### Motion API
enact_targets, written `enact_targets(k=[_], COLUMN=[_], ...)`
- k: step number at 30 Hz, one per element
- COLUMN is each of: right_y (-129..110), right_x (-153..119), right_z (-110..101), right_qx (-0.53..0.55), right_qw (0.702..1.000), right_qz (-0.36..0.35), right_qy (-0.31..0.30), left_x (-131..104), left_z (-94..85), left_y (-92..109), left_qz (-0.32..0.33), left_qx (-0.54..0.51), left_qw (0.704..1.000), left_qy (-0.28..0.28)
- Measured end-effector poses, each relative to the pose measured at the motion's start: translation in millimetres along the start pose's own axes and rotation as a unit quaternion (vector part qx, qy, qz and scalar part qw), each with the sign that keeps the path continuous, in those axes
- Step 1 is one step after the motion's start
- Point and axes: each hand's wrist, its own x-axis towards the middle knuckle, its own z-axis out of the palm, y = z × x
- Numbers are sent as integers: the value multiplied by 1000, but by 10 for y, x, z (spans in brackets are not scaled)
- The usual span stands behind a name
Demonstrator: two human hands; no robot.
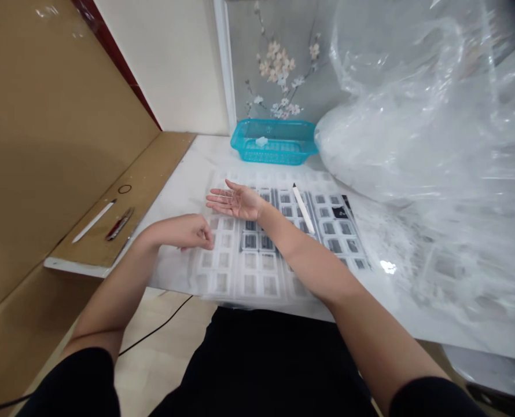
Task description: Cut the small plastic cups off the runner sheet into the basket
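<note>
My right hand (239, 201) is palm up over the clear plastic trays, fingers spread; something small and clear seems to lie on its palm and fingers. My left hand (198, 233) is closed, thumb and fingertips together, above the trays' left edge; what it pinches, if anything, is too small to make out. The clear tray sheet (260, 263) has rows of square compartments, several with dark contents or backing. A white pen with a dark tip (303, 209) rests across the trays, to the right of my right hand.
Behind the trays stands a turquoise basket (275, 155) with a small pale piece inside. Large clear plastic bags (387, 133) fill the right side. On the brown ledge (153, 174) at the left lie a white pen (93, 221), a red cutter (119, 225) and a dark ring (124, 185).
</note>
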Motion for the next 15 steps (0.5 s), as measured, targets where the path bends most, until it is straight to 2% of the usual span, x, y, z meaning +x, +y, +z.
enact_targets(k=[3,5,10,15], right_y=[16,26,52,63], right_x=[3,5,1,-3], right_z=[14,26,44,25], right_qx=[-23,-39,-65,-82], right_qw=[1000,999,998,996], right_qz=[11,16,8,9], right_qy=[-15,-14,-10,-23], left_x=[-26,-14,50,44], left_z=[176,243,285,329], left_y=[-29,-50,-56,-71], left_qz=[-7,-8,-4,-17], left_qx=[-60,-102,-196,-338], left_qw=[997,993,980,941], left_qy=[42,51,19,-7])
